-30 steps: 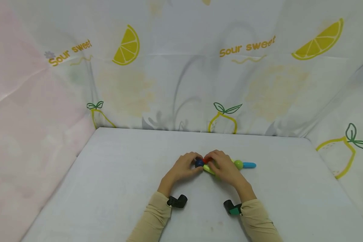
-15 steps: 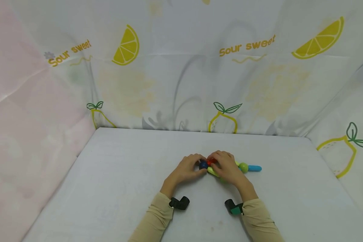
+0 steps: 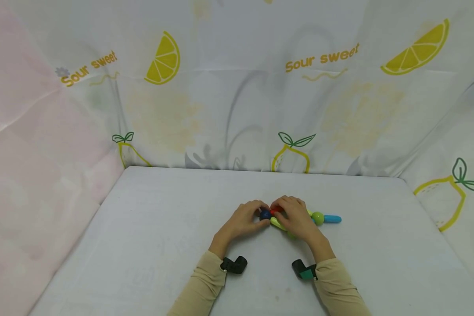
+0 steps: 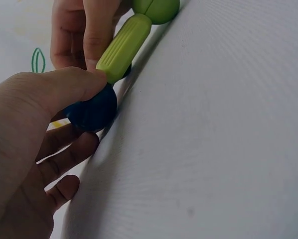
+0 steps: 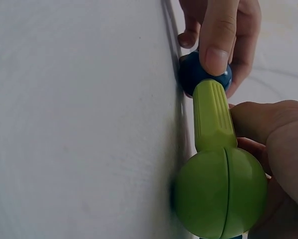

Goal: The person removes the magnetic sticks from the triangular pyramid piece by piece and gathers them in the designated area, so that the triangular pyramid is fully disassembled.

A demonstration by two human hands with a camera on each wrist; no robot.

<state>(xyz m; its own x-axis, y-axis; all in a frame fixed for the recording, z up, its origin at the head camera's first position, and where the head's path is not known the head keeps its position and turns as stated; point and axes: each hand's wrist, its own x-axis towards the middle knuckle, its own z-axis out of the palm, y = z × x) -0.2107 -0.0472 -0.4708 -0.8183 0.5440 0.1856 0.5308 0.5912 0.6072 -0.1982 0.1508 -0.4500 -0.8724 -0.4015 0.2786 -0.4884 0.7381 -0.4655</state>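
A building toy of balls and rods lies under both hands near the table's middle. My left hand grips a dark blue ball between thumb and fingers. With thumb and fingers, my right hand pinches a red rod beside that ball; part of the rod is hidden. A ribbed yellow-green rod runs from the blue ball to a green ball. In the head view, a second green ball with a light blue rod sticks out right of the right hand, which covers the toy's middle.
A white table carries the toy. Behind it hangs a pale cloth printed with lemons and lettering, and its sides come down along the table. A black camera sits on each wrist, the left one and the right one.
Both hands and the toy shifted slightly to the right between the two earlier frames. Since then they have hardly moved, and the holds look the same.
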